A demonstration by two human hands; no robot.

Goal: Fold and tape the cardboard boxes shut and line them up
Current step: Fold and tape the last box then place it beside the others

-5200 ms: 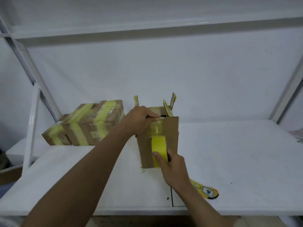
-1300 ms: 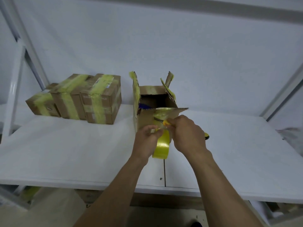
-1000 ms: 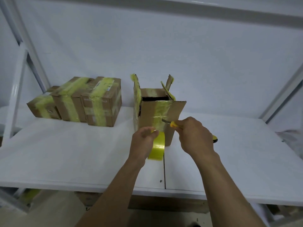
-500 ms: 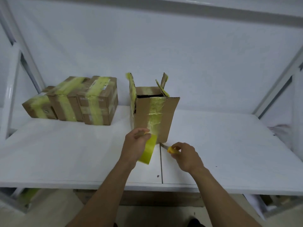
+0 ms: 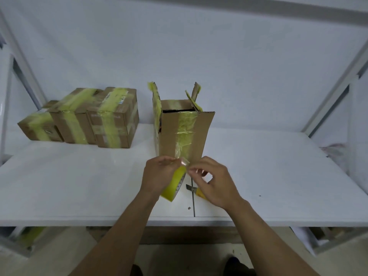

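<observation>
Letting the knife (image 5: 196, 193) lie on the table (image 5: 79, 186) now, no longer gripping it; bringing the right hand (image 5: 215, 184) up beside the left hand (image 5: 159, 176). Gripping the tape roll (image 5: 173, 188) in curled left fingers. Holding right thumb and forefinger narrowly apart by the loose tape end, pinching or not being unclear. Leaving the open box (image 5: 185, 136) standing upright mid-table, flaps up, right of three taped boxes (image 5: 111, 120).

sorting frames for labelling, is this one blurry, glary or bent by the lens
Head view: dim, flat, bluish light, faint shadows on the table; no harsh glare, only a dull sheen on the crinkled tape strip down the open box; fingers of the right hand and of the left hand holding the tape roll are slightly smeared; the wide lens tilts the shelf posts outward.
</observation>
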